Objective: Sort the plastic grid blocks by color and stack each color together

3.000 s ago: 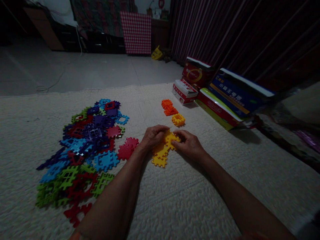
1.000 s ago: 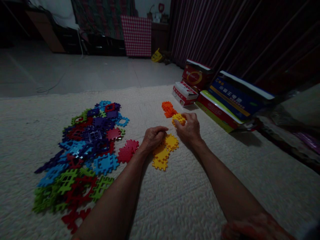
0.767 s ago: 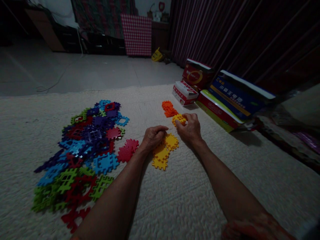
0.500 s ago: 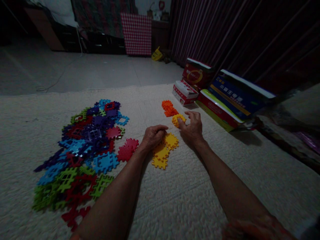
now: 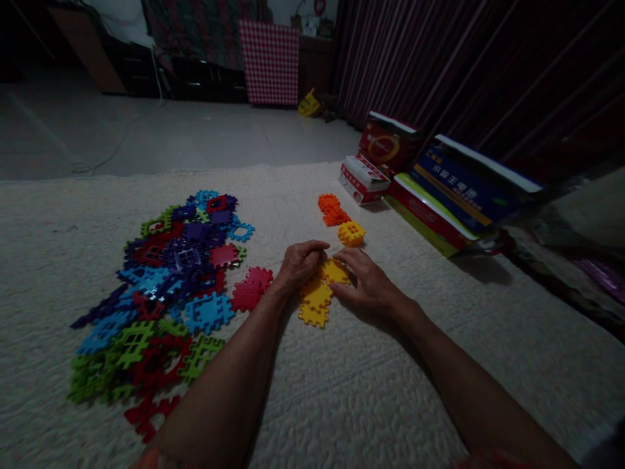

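Several flat yellow interlocking tiles (image 5: 315, 294) with notched edges lie overlapping on the pale quilted mat. My left hand (image 5: 301, 266) rests at their upper left with its fingers curled; whatever is under the fingers is hidden. From the right, my right hand (image 5: 366, 280) reaches the topmost yellow tile (image 5: 336, 271), thumb and fingers apart on either side of it. Just beyond sits a small stack of yellow window tiles (image 5: 351, 233), not touched by either hand. An orange row of tiles (image 5: 333, 210) adjoins that stack at its far side.
Left of my arms spreads a heap of purple, blue, green and red tiles (image 5: 185, 257), with pink tiles (image 5: 251, 290) at its near right. Boxes stand at the back right: a small white-and-red one (image 5: 364, 179) and a large blue one (image 5: 454, 185).
My right hand has let go of the yellow window-tile stack and come back toward me to the loose yellow tiles. My left hand has stayed nearly in place.
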### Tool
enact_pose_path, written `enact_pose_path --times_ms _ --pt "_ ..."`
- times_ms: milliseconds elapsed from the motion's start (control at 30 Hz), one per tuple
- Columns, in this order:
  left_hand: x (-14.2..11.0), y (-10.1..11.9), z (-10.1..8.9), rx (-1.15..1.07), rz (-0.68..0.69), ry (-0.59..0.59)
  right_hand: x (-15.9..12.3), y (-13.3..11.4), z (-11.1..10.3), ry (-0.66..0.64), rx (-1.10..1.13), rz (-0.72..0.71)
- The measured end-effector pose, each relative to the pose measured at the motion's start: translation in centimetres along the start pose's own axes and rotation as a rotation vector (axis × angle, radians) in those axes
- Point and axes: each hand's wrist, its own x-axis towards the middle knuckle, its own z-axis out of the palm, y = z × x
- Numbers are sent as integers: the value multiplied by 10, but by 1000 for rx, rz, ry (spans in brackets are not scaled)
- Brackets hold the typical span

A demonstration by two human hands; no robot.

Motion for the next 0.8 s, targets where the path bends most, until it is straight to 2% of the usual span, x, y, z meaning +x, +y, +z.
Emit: enact_pose_path --times_ms 167,533,633,700,800 --pt "0 1 1 -63 -23 13 2 -5 -1 -98 -57 3" --pt "2 0 1 -103 -33 62 2 7 4 -68 -22 -45" --pt "2 0 2 -117 -48 58 2 8 5 -26 20 -36" --pt "2 -1 2 -124 -41 63 3 7 3 16 63 16" --pt "3 -3 2 -114 -45 72 5 9 -10 35 100 205"
